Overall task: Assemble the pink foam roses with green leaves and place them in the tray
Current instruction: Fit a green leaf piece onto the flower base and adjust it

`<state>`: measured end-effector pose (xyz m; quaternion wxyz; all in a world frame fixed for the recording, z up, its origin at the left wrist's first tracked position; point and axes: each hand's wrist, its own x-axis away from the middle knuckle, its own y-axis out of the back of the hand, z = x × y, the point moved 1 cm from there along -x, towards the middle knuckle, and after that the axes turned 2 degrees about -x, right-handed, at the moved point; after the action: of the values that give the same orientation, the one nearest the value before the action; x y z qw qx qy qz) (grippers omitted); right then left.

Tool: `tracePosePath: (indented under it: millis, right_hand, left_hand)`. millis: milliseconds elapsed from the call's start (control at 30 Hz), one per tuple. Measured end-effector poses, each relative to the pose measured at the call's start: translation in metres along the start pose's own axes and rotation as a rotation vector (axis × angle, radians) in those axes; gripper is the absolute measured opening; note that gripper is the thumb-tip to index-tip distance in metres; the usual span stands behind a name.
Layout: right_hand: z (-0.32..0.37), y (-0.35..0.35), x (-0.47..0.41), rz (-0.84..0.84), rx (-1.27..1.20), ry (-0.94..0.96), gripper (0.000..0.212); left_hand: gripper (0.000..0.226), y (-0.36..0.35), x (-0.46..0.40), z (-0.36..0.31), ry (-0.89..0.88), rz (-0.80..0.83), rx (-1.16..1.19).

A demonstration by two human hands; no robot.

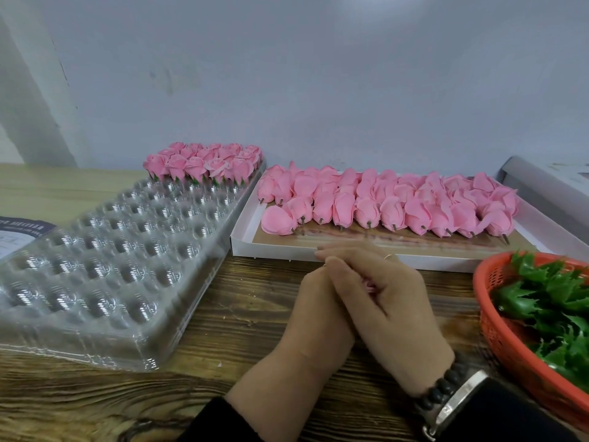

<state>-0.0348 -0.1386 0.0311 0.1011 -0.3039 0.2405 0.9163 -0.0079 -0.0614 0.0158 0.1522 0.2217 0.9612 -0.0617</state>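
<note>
Left hand (314, 309) and right hand (387, 301) pressed together at centre, jointly grasping a mostly hidden pink foam rose (369, 285). White cardboard box (243, 240) of loose roses at 12 o'clock; clear plastic dimpled tray (105, 260) at 10 o'clock; orange mesh basket (497, 327) of green plastic leaves (538, 291) at 3 o'clock.

One head-worn wide-angle camera looks forward and down over the tabletop (255, 314), close above the person's joined hands, facing the wall (318, 74).

Pink roses (392, 202), green leaves (548, 291), orange basket (497, 327).
</note>
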Motion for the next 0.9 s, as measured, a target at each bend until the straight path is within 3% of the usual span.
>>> tracePosePath:
  millis: [100,200,267,333,400,467,533,633,767,900]
  right_hand:
    - [-0.001,0.002,-0.002,0.037,0.058,0.009,0.035]
    - [-0.002,0.007,-0.007,0.179,0.041,-0.042,0.029]
    - [-0.002,0.009,-0.008,0.290,0.009,-0.097,0.031]
    - [-0.002,0.012,-0.006,0.379,-0.012,-0.145,0.028]
    - [-0.002,0.014,-0.004,0.434,-0.095,-0.206,0.022]
    - [-0.004,0.017,-0.003,0.412,-0.113,-0.198,0.036]
    - [-0.008,0.020,-0.003,0.348,-0.107,-0.158,0.055]
    - [-0.011,0.021,-0.001,0.266,-0.178,-0.186,0.066]
    - [-0.009,0.013,0.002,0.133,-0.185,-0.162,0.049]
    - [-0.003,0.000,0.003,0.009,-0.136,-0.098,0.034]
  left_hand:
    - [0.038,-0.003,0.000,-0.002,0.044,0.007,-0.037]
    - [0.028,-0.003,0.002,-0.010,0.027,-0.002,-0.350]
    - [0.039,-0.003,0.002,-0.011,0.030,0.100,-0.645]
    - [0.023,-0.003,0.002,-0.015,0.058,0.241,-0.757]
    - [0.037,-0.004,0.003,-0.020,0.081,0.301,-0.741]
    - [0.041,-0.001,0.006,-0.019,0.098,0.283,-0.642]
    - [0.032,0.004,0.006,-0.018,0.062,0.184,-0.453]
    - [0.013,0.008,0.002,-0.015,0.023,0.078,-0.381]
    - [0.024,0.008,0.000,-0.011,0.082,-0.040,-0.349]
    - [0.021,-0.001,0.005,-0.010,0.006,-0.080,-0.396]
